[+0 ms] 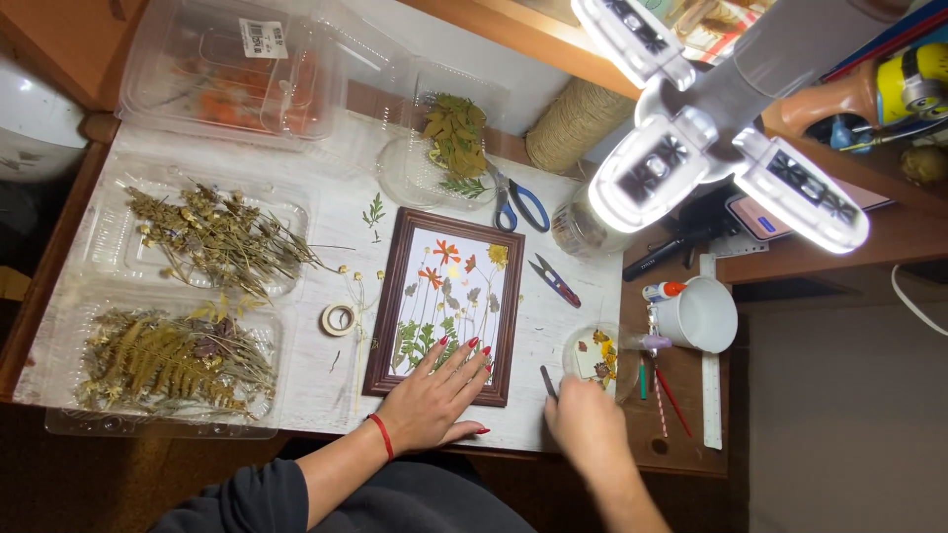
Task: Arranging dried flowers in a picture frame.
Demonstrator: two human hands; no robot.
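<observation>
Two bare hands work over a white tabletop (326, 212) that fills most of the view. At ten o'clock lies a clear plastic tray (99, 247) heaped with dried stems (222, 237), and at eight o'clock a second clear tray (59, 419) holds dried ferns (163, 360). At eleven o'clock sits a closed clear box (232, 69) with orange contents. A white lamp (706, 109) with lit panels hangs in at two o'clock.

In the middle lies a dark brown picture frame (383, 326), its white backing set with pressed flowers (449, 286) and leaves. The left hand (434, 395) rests flat on the frame's lower right part, its fingers (464, 360) spread, with a red string on the wrist. Just beyond, at five o'clock from the frame, the right hand (588, 424) appears blurred, pinching dark tweezers (548, 382) between pressed-together fingers, just beside a small round dish (578, 345) of petals.

A white mug (706, 316) stands at three o'clock on the bare wood. Blue-handled scissors (518, 202) lie at twelve o'clock from the frame, next to a round clear lid (395, 178) carrying yellow-green leaves (454, 133). Small thread snips (555, 281) lie at the frame's right, and a roll of tape (338, 318) at its left.
</observation>
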